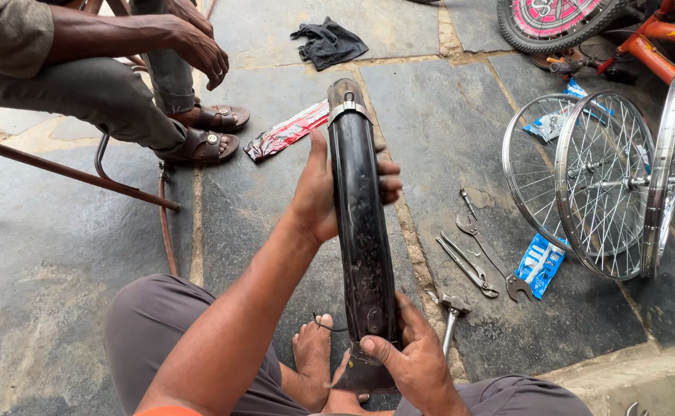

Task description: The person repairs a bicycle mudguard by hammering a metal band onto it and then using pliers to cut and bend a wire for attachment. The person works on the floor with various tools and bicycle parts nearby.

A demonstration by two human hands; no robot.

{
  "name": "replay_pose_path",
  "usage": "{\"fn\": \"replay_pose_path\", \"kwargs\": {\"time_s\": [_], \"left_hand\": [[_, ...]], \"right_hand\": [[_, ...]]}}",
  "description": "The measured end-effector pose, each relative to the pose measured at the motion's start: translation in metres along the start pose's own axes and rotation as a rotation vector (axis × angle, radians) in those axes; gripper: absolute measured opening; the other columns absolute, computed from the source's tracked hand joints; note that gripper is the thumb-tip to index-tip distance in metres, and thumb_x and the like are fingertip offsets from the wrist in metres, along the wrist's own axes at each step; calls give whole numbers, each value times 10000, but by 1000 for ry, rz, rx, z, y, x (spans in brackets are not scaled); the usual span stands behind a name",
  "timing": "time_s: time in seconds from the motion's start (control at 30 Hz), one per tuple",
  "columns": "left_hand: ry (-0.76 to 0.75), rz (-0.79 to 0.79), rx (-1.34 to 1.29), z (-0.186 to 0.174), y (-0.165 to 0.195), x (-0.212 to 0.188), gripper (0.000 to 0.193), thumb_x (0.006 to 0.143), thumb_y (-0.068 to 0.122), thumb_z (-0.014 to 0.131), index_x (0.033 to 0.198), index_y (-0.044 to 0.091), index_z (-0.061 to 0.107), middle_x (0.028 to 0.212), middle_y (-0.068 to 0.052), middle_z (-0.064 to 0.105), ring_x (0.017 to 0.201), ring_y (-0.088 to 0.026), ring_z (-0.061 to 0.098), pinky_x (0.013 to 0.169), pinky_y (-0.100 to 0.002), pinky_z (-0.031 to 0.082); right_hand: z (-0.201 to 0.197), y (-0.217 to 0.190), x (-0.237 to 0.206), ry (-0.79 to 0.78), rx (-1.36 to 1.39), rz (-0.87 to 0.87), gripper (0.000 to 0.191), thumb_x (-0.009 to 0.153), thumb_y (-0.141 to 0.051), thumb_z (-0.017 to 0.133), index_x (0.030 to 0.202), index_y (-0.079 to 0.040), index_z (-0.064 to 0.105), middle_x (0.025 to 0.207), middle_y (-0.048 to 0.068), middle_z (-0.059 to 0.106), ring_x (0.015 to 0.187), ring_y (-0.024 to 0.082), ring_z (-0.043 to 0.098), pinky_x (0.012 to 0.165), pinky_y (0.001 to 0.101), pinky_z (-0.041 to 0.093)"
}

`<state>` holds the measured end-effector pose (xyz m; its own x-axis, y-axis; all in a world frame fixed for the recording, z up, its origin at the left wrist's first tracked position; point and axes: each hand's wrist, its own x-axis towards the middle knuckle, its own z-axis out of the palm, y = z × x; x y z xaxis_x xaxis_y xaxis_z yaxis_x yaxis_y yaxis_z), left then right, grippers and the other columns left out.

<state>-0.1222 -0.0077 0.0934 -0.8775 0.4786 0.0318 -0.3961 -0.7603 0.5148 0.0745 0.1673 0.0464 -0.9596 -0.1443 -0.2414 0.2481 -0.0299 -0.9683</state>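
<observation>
The fingers [387, 179] of the left hand [329, 192] are clamped around the upper half of a long black bicycle mudguard [360, 223], thumb on the near side and fingertips curling over its far edge. The right hand [410, 358] grips the mudguard's lower end, thumb pressed across the glossy face, fingers closed behind it. The mudguard stands nearly upright between both hands, above the person's bare feet [314, 362], with a chrome band [350, 108] near its rounded top (the black paint is shiny and scuffed).

On the stone floor [445, 131] just right of the right hand lies a small hammer [453, 312]; beyond it lie pliers [467, 266] and an open-ended spanner [491, 258]. A flat blue-and-white packet [541, 263] lies beside them, under the rim of spoked chrome wheels [599, 185] leaning together. A crumpled red-and-silver wrapper [285, 132] lies past the mudguard's top, and a dark rag [328, 42] farther off. At the upper left another person sits in brown sandals [202, 142]; an orange bicycle frame [661, 46] fills the upper right corner.
</observation>
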Motion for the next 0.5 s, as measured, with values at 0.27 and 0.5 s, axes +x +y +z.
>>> {"fn": "replay_pose_path", "kwargs": {"time_s": [0.27,0.5], "left_hand": [[-112,8,2,0,-26,-24,1036,967,860,222,1416,-18,539,947,-129,690,871,-241,730,845,-440,615],[-74,93,204,18,-4,-28,987,900,828,226,1444,47,488,1127,-219,710,1072,-308,718,975,-465,571]], "right_hand": [[7,-18,12,57,-39,-1,743,800,-125,808,1442,5,458,1095,126,741,1002,170,724,884,312,605],[-16,-53,8,77,-297,44,701,797,-197,785,1454,-127,550,980,120,772,806,186,781,716,336,661]]}}
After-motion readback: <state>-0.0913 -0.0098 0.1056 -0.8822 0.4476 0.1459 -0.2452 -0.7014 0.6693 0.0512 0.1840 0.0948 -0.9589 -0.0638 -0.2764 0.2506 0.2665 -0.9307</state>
